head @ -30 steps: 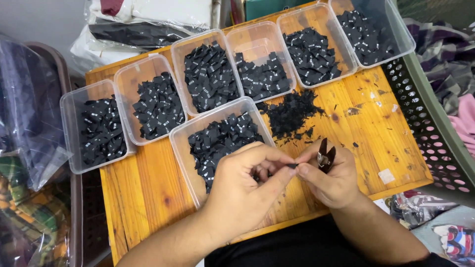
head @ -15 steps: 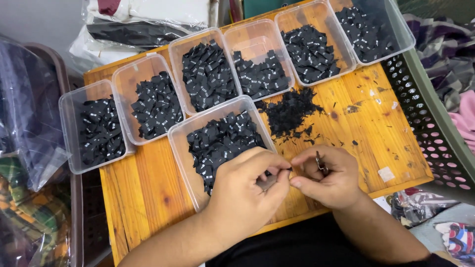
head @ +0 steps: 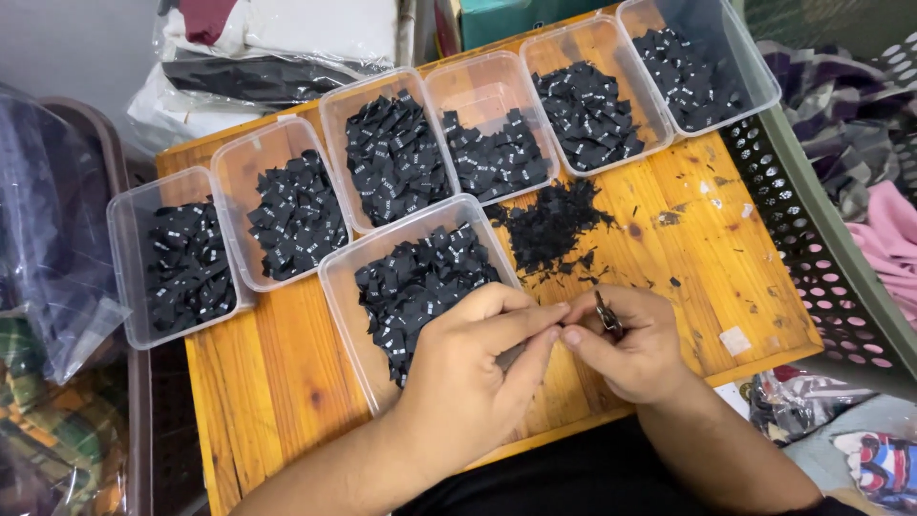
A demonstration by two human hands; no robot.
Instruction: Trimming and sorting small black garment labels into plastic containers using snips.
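With the left hand (head: 468, 373) pinching a small black fabric label, barely visible at the fingertips above the near clear plastic tub (head: 346, 287), and the right hand (head: 626, 349) clenched around small metal snips (head: 606, 313), a mis-aimed cut could nick a finger.

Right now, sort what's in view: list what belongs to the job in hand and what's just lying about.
In use: left hand; right hand; small snips; near tub of black labels; loose label pile.

Lying about: green perforated basket; bagged clothes; pink cloth.
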